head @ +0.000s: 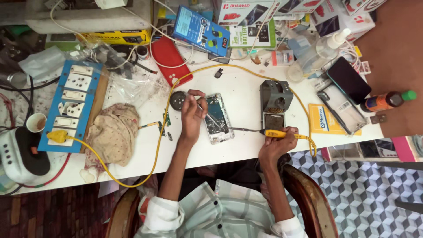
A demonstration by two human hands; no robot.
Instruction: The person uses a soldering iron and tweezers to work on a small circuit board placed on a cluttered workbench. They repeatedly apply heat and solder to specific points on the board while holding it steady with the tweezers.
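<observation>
Soldering is underway: the opened silver phone (218,118) is probed with tweezers (210,115) pinched in the left hand (192,115), a yellow-handled soldering iron (264,132) gripped in the right hand (276,143); reassembly remains.

Person seen from above: a light shirt in pale green and white checks, with both sleeves rolled up in thick cuffs above the elbows. Forearms bare. The left hand (192,113) and right hand (276,144) carry no gloves, rings or watch.
</observation>
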